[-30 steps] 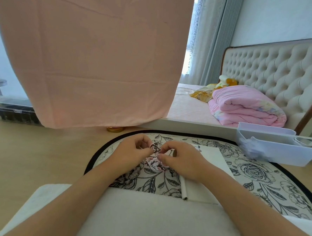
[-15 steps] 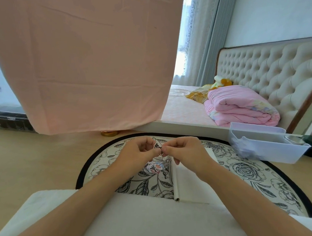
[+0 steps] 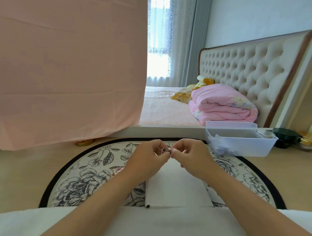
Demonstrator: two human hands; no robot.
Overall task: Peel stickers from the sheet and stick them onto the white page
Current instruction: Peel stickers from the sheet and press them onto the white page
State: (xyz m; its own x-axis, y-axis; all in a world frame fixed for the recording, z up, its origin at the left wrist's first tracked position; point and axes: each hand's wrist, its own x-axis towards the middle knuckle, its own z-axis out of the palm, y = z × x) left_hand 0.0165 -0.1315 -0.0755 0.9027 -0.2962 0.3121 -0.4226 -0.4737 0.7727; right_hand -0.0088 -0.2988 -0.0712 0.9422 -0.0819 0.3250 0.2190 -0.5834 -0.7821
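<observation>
Just above the far end of the white page (image 3: 174, 188), the left hand (image 3: 146, 159) and right hand (image 3: 192, 155) meet fingertip to fingertip, both pinching one small dark sticker (image 3: 165, 150). It looks mid-peel, not yet placed. The page's visible part shows no stickers. Another printed piece (image 3: 116, 170) peeks out beside the left wrist, so most work seems left.

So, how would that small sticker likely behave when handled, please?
Probably very light and floppy: the sticker is a tiny thin scrap pinched between the left hand and right hand. Once peeled, it may well cling to fingers.
</observation>
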